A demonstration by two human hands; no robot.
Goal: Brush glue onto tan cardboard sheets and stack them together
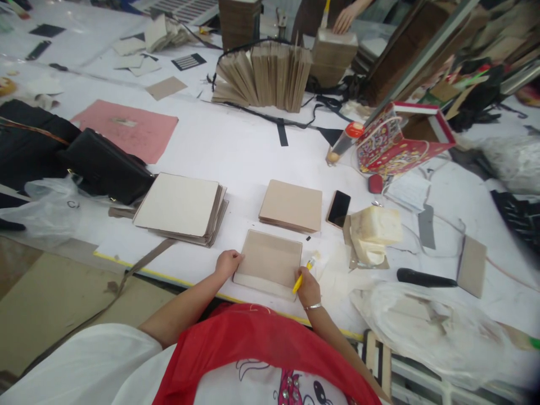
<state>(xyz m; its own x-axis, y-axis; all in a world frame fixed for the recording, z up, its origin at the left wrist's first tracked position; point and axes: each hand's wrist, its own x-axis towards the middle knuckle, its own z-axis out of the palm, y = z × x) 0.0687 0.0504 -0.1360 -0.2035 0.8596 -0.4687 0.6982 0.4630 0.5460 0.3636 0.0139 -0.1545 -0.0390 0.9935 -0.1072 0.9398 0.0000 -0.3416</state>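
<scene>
Tan panel between both hands

Flat on the white table (253, 149), a tan panel (270, 259) lies just in front of a short stack of boards (291, 205). The left hand (228, 263) has its grip pinched on the panel's left edge. At the right edge, the right hand's (309, 288) grip is closed around a yellow brush (297, 283). Farther right lies a black-screened phone (338, 208).
</scene>
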